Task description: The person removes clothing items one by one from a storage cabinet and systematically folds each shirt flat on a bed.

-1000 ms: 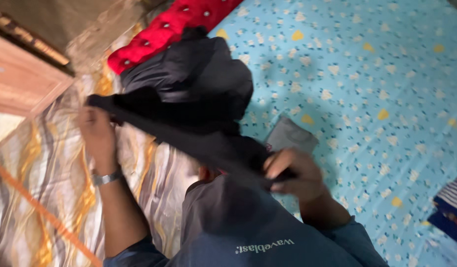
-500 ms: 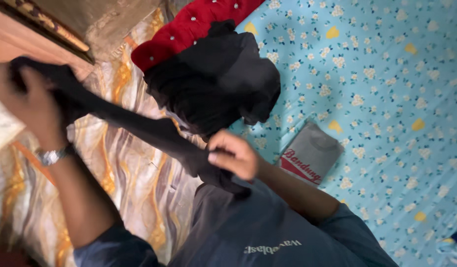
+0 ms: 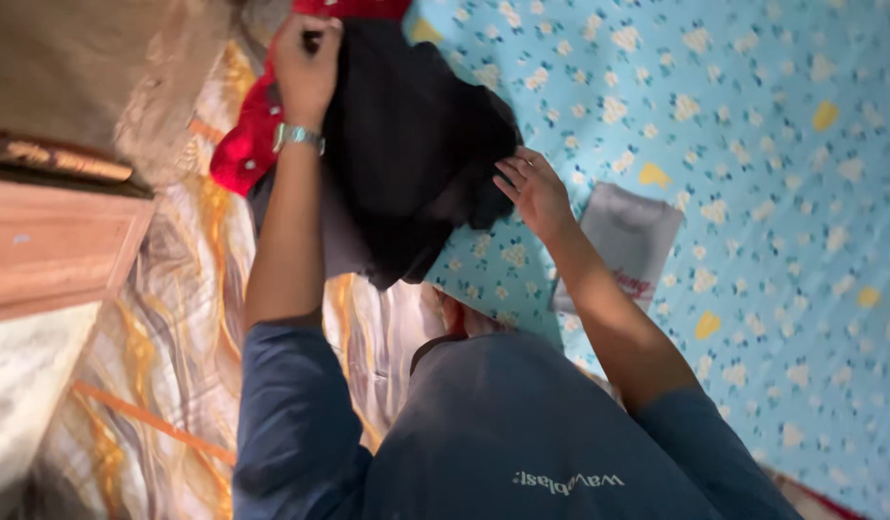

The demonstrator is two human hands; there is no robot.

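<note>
A black garment [image 3: 406, 154] lies bunched on the bed, partly over a red pillow with light dots [image 3: 245, 144]. My left hand [image 3: 305, 67] is stretched far forward and grips the garment's upper edge; a watch sits on that wrist. My right hand [image 3: 533, 193] rests flat, fingers spread, against the garment's right side. Both arms wear blue sleeves.
A light blue floral bedsheet [image 3: 753, 144] covers the bed on the right. A folded grey cloth [image 3: 632, 236] lies just right of my right forearm. A shiny striped gold-and-white cover [image 3: 175, 366] lies on the left, beside a wooden headboard [image 3: 50, 241].
My left hand carried the stretched black cloth up and forward onto the black pile. My right hand let go of it and moved up to the pile's right side.
</note>
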